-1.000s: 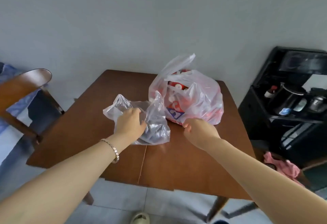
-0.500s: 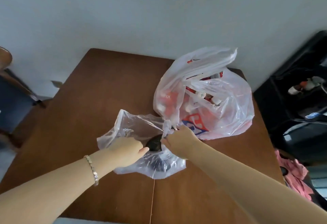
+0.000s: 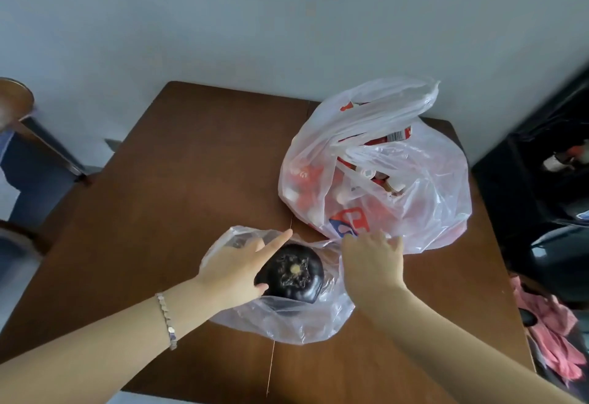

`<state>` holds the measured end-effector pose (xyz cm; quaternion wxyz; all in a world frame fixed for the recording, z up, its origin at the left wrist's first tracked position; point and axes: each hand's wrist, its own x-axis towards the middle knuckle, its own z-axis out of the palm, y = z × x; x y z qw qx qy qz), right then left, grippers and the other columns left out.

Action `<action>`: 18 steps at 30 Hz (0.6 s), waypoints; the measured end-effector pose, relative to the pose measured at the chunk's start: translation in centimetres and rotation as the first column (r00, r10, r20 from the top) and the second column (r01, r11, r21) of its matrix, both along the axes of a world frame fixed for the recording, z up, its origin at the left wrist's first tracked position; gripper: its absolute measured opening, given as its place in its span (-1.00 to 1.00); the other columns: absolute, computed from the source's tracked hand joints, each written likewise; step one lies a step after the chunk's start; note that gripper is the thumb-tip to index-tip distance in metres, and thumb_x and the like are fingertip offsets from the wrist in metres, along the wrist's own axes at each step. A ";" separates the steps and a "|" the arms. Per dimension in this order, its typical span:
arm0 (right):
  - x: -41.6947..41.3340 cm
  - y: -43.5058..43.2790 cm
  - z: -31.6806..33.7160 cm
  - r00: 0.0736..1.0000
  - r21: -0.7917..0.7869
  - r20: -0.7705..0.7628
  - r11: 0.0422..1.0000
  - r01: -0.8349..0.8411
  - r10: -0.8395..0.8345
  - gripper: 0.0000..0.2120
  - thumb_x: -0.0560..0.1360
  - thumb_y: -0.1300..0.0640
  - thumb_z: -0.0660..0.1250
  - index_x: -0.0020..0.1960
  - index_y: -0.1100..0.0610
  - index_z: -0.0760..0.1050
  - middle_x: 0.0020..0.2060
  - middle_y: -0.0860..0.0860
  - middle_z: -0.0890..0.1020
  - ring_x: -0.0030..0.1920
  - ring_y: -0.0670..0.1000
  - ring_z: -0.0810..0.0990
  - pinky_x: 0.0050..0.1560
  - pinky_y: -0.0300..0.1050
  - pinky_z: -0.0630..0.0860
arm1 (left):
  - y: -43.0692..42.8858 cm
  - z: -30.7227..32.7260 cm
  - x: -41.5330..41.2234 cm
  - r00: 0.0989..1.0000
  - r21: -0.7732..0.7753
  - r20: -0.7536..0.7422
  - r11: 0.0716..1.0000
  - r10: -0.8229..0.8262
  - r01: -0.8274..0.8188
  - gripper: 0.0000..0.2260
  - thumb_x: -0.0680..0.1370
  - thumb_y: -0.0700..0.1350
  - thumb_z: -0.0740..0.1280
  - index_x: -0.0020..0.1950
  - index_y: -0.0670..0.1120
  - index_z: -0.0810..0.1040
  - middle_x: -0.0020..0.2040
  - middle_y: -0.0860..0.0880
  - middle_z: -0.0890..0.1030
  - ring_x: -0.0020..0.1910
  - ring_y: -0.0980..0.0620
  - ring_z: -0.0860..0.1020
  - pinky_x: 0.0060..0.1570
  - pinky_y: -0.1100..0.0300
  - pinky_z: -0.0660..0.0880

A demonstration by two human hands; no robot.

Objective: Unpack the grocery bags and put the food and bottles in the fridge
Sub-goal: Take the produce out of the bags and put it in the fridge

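Observation:
A small clear plastic bag (image 3: 287,324) lies on the brown wooden table (image 3: 178,187) near its front. A dark, round eggplant (image 3: 291,273) shows in the bag's open mouth, stem end up. My left hand (image 3: 232,273) holds the eggplant from the left, thumb under it and index finger stretched out along its top. To the right, my right hand (image 3: 373,263) rests with spread fingers on the clear bag's rim. Behind them stands a larger white grocery bag (image 3: 398,199) with red packages and bottle caps inside.
A black cabinet (image 3: 541,199) with kettles stands right of the table. Pink cloth (image 3: 554,330) lies by the table's right edge. A wooden chair (image 3: 19,107) stands at the left. The table backs against a pale wall.
The view has closed in on the table. My hands pulled the clear bag's mouth open, my left hand took hold of the eggplant and raised it, and my right hand let its fingers spread.

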<state>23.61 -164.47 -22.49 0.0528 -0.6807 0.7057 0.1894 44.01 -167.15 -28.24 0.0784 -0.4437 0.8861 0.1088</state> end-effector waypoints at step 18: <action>2.8 -2.5 -10.2 0.871 0.196 0.295 0.867 -0.458 0.393 -0.19 0.47 0.05 0.36 0.51 -0.11 -0.11 0.46 0.20 0.07 0.39 0.33 0.19 0.26 0.19 0.39 | -1.6 1.4 0.6 0.990 -0.011 -0.012 0.990 0.144 -0.144 -0.32 0.53 -0.11 0.25 0.53 0.18 -0.05 0.49 0.09 0.23 -0.30 0.14 0.52 -0.44 0.49 0.29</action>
